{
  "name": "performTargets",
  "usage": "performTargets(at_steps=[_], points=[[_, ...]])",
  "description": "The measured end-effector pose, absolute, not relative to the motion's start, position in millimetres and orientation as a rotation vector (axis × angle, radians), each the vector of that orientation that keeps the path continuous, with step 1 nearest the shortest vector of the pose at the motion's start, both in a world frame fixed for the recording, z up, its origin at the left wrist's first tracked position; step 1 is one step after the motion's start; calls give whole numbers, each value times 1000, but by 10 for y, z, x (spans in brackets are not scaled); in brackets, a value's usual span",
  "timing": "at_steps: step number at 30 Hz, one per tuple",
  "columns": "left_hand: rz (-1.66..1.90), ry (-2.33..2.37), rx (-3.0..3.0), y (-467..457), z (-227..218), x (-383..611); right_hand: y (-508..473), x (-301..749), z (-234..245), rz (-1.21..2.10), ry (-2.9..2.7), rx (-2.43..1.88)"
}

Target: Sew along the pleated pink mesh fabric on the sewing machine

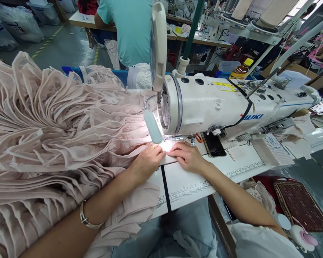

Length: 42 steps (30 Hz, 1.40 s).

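Observation:
At the needle area of a white sewing machine [201,104], my left hand [148,157] and my right hand [187,154] meet almost fingertip to fingertip. Both are closed in a pinch on pale pink fabric [166,145], washed out by the bright lamp [153,127]. The fabric's edge between my fingers is hard to make out. A large heap of pale pink fabric pieces [56,118] covers the table left of the machine and runs up to my left hand. Orange-handled scissors [199,137] lie just beyond my right hand.
A phone [214,144] lies on the table right of my right hand, near a box of white strips [271,148]. A measuring tape strip [188,191] runs along the front edge. Behind the machine stands a bottle [240,70]. A person in a turquoise shirt [131,32] sits ahead.

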State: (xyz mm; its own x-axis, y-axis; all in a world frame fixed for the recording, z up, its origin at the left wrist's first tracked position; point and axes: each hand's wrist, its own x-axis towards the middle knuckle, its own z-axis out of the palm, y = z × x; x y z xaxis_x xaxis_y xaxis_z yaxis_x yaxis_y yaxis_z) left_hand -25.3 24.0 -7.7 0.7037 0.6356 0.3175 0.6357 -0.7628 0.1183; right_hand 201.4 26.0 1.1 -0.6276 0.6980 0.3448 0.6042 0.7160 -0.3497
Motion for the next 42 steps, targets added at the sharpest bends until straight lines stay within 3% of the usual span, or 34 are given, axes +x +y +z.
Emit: performTargets(at_steps=[4,14,42], points=[[-641,-1135,-2907,221,-80,-325,254,2016,31,264,-2523,-947],[-429,-1209,-2946,200,-88,-339,281,2092,-107,158,-2552,-903],[-336,-1564,-2953,462,31,-227,335,1928,22,225,-2663,-1327]])
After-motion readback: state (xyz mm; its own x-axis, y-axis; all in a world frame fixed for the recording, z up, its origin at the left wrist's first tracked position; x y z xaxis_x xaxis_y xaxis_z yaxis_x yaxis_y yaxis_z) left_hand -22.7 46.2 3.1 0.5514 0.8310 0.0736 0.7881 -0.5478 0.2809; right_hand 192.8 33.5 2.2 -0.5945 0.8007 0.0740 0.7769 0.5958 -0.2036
